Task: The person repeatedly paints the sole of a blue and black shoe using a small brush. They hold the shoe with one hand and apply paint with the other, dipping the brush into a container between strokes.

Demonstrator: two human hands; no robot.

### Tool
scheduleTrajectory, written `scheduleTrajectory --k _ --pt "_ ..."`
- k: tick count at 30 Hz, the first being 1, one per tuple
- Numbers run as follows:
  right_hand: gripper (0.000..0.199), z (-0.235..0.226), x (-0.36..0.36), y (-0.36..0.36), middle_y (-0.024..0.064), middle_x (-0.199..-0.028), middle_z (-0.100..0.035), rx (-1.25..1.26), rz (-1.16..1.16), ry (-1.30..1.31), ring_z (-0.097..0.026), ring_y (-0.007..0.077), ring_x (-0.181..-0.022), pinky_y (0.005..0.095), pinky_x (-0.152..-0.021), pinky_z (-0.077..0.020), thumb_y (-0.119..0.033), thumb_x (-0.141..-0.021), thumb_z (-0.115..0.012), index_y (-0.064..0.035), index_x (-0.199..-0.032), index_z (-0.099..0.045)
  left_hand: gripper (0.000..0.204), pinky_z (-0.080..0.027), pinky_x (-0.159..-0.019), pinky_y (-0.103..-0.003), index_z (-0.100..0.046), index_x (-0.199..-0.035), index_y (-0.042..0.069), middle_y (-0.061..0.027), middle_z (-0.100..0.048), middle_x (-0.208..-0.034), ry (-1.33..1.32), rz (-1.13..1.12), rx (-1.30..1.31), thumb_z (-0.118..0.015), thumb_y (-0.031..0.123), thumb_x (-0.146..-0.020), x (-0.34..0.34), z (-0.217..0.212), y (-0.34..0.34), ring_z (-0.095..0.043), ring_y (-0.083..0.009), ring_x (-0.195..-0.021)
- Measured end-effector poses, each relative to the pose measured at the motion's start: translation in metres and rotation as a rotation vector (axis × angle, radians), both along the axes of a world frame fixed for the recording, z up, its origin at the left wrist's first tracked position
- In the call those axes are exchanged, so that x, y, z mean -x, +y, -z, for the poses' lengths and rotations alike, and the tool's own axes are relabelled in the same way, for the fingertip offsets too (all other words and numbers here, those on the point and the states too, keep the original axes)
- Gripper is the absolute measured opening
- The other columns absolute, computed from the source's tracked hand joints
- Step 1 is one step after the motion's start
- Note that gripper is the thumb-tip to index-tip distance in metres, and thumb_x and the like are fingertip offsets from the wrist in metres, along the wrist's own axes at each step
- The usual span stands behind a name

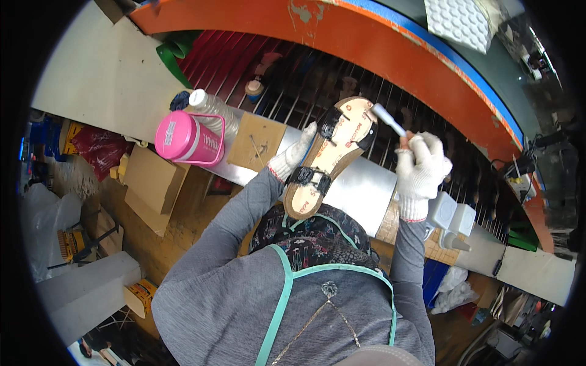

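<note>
I see the sandal (pixel 331 155) at centre frame, sole up, toe toward 1 o'clock. The left hand (pixel 294 157), gloved, grips its 9 o'clock edge, fingers curled underneath. At 3 o'clock, the right hand (pixel 422 169) is closed around a white brush (pixel 387 119) touching the toe.

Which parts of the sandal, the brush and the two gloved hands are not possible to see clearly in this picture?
Head view only:
- Left hand: its palm and most fingers are hidden behind the sandal.
- Sandal: the underside faces away, so it cannot be seen.
- Brush: the lower handle is hidden inside the right hand; the bristles are too small to make out.
- Items behind the wire rack: dark and blurred.
</note>
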State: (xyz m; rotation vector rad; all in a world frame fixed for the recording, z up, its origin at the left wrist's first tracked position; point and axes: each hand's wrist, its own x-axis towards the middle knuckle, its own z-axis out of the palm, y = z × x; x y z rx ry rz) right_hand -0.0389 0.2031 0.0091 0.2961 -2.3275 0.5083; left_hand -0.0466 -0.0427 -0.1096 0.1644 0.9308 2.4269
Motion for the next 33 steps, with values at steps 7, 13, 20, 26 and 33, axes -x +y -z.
scheduleTrajectory --k 7,13,20,26,33 --pt "0.012 0.007 0.002 -0.039 0.0067 -0.096 -0.066 0.203 -0.337 -0.454 -0.061 0.0218 -0.082 0.0343 -0.082 -0.0434 -0.014 -0.077 -0.078 -0.0068 -0.086 -0.074 0.073 -0.052 -0.101 -0.043 -0.048 -0.14 0.005 -0.0134 -0.064 -0.124 -0.165 -0.199 -0.083 -0.038 0.066 -0.099 0.037 0.058 -0.032 -0.062 -0.0238 -0.114" --pt "0.02 0.034 0.051 -0.02 -0.0019 -0.075 -0.053 0.642 -0.195 -0.522 -0.047 0.0076 -0.067 0.0244 -0.06 -0.0381 -0.016 -0.09 -0.07 0.0021 -0.098 -0.07 0.049 -0.048 -0.094 -0.07 -0.059 -0.126 0.017 -0.0085 -0.065 -0.122 -0.291 -0.489 -0.731 -0.043 0.057 -0.101 0.142 0.079 -0.094 -0.063 -0.0327 -0.106" --pt "0.017 0.102 0.087 0.014 0.004 -0.078 -0.06 0.917 -0.133 -0.586 -0.056 0.0132 -0.069 0.0268 -0.063 -0.0471 0.0 -0.081 -0.055 0.0045 -0.093 -0.065 0.052 -0.053 -0.098 -0.053 -0.056 -0.134 0.016 -0.0075 -0.063 -0.134 -0.427 -1.142 -0.097 -0.049 0.054 -0.099 0.283 0.057 -0.211 -0.062 -0.028 -0.118" --pt "0.037 0.127 0.109 0.033 0.01 -0.108 -0.066 0.813 0.158 -0.636 -0.063 0.0182 -0.092 0.0292 -0.078 -0.0512 0.006 -0.08 -0.057 0.0048 -0.117 -0.062 0.055 -0.052 -0.099 -0.051 -0.055 -0.135 0.014 -0.0082 -0.063 -0.133 -0.515 -1.36 0.329 -0.053 0.053 -0.095 0.314 0.097 -0.294 -0.062 -0.028 -0.118" --pt "0.04 0.138 0.113 0.044 0.0112 -0.113 -0.066 0.847 0.088 -0.693 -0.064 0.0187 -0.096 0.0291 -0.08 -0.0518 0.008 -0.081 -0.057 0.005 -0.121 -0.06 0.058 -0.052 -0.099 -0.048 -0.055 -0.135 0.012 -0.0092 -0.063 -0.132 -0.547 -1.434 0.932 -0.059 0.05 -0.092 0.296 0.102 -0.351 -0.062 -0.028 -0.118"
